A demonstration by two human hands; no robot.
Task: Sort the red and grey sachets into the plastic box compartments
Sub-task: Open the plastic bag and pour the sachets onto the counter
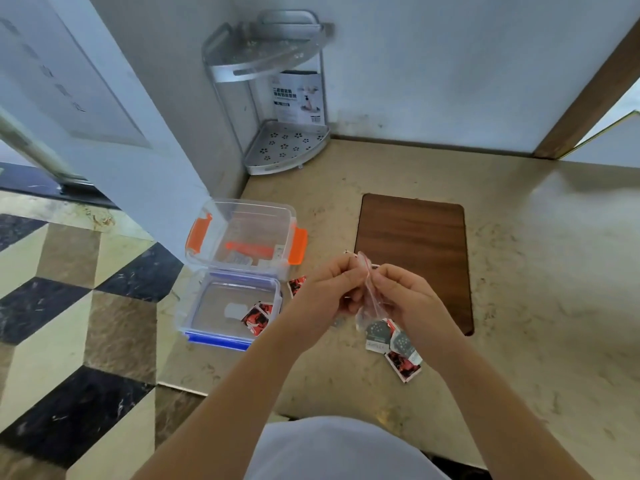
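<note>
My left hand [330, 289] and my right hand [405, 294] both pinch the top of a clear plastic bag [369, 303] held above the counter. Grey sachets [379, 332] and a red sachet [403, 367] lie at the bag's lower end; whether they are inside it I cannot tell. A clear box with orange clips [242, 237] holds a grey sachet [239, 259]. In front of it, a clear box with blue clips [207, 306] holds red sachets [258, 318]. Another red sachet [297, 285] lies on the counter beside that box.
A brown wooden board [415, 244] lies on the beige counter [519, 306] behind my hands. A metal corner rack [277, 98] stands at the back against the wall. The counter's left edge drops to a patterned floor [69, 306].
</note>
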